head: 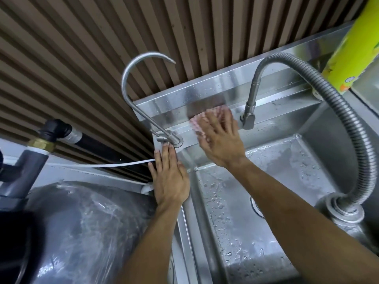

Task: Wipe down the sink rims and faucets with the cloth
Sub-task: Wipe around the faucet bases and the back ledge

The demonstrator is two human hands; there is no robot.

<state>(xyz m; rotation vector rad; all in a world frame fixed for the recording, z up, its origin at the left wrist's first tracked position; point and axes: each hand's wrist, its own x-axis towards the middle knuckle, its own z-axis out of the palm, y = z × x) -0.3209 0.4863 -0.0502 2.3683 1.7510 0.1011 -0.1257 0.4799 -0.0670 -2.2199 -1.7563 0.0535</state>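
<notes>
The pink cloth is pressed by flat right hand fingers against the back rim beside the gooseneck faucet, left hand flattened, fingers released, probably bracing.

A kitchen wash-up area is shown, probably a commercial one. A deep stainless steel sink with a raised steel splashback is set against a ribbed brown wall. Behind the sink two faucets are mounted: a gooseneck at its left corner and a flexible hose faucet looping to its right. Left of the sink, grey pipework is seen.
</notes>
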